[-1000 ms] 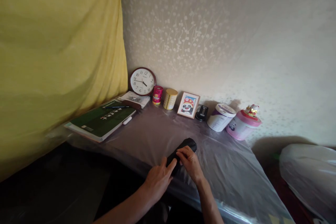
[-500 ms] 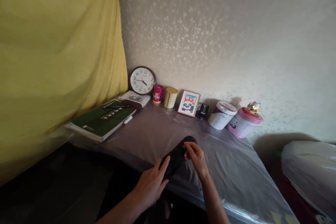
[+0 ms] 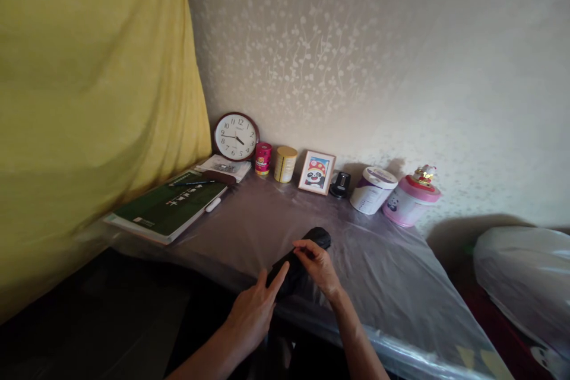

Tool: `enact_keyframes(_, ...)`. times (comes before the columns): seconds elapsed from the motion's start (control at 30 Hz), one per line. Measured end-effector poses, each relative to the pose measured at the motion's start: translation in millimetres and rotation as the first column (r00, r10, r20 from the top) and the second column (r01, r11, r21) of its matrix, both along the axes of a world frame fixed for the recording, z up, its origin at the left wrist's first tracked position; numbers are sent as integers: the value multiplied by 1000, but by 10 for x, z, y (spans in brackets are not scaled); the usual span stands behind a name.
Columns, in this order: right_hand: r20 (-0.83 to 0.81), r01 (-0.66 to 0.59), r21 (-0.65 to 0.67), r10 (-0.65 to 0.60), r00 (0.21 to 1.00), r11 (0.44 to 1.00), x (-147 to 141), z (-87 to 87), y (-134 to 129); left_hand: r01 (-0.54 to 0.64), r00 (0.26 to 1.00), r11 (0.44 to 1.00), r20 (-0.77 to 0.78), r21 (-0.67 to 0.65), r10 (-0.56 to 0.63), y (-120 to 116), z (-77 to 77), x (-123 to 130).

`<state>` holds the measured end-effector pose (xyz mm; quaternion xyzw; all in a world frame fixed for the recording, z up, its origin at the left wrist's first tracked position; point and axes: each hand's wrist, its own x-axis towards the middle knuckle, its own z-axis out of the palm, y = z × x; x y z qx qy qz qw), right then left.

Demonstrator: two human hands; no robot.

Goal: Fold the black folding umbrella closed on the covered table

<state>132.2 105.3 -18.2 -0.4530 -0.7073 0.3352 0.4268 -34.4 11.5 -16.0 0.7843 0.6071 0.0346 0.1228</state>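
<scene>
A long black fabric bundle [image 3: 318,236], shaped like a folded umbrella, lies slantwise near the front edge of the table. My left hand [image 3: 255,312] holds its near end, the index finger stretched along the cloth. Over the middle of the bundle, my right hand [image 3: 318,266] has thumb and index finger pinched together at the fabric. What exactly lies between those fingertips is too small to make out. Part of the bundle is hidden behind both hands.
A plastic-covered table [image 3: 378,285] meets the wall. Along the back stand a clock [image 3: 236,136], a pink can [image 3: 263,159], a yellow can [image 3: 285,164], a panda picture frame [image 3: 316,173], a white tub [image 3: 373,191] and a pink-lidded tub [image 3: 407,205]. A green book [image 3: 167,205] lies left.
My right hand has moved left and down along the bundle, from near its far end to its middle. My left hand keeps its hold. The view has shifted slightly.
</scene>
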Motion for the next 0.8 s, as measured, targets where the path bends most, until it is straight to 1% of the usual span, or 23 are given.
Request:
enact_keyframes(0.1,-33,16,2,-16,999,1000,37,14,-19,9,1000,1000,-18,25,-9,-13,-35,7)
enact_keyframes(0.23,66,-31,102,25,997,994,19,86,-5,12,998,999,-66,37,-9,-22,-38,19)
enact_keyframes(0.3,93,-47,110,37,995,993,-22,96,15,13,997,999,-73,33,-10,-17,-27,26)
enact_keyframes(0.37,22,-22,62,21,1000,998,-50,93,18,10,997,999,-76,32,-7,-10,-21,29)
enact_keyframes(0.43,-139,6,-50,-13,990,999,-23,92,-14,6,997,1000,-75,31,-4,-6,-20,28)
enact_keyframes(0.5,-289,-13,-165,-36,957,986,81,99,-87,5,997,1000,-72,26,-3,-8,-21,24)
enact_keyframes(0.53,-339,-30,-205,-43,940,978,159,103,-134,6,998,1000,-69,24,-4,-10,-22,20)
enact_keyframes(0.6,-369,-44,-251,-54,928,967,340,109,-233,12,998,1000,-65,26,-10,-15,-23,14)
enact_keyframes(0.7,-357,22,-293,-131,925,956,553,114,-338,16,997,999,-75,29,-14,-19,-28,11)
enact_keyframes(0.77,-333,66,-284,-163,929,957,585,121,-350,18,996,999,-88,36,-15,-18,-31,15)
enact_keyframes(0.8,-309,73,-272,-159,938,959,563,125,-338,23,996,999,-92,39,-19,-18,-34,17)
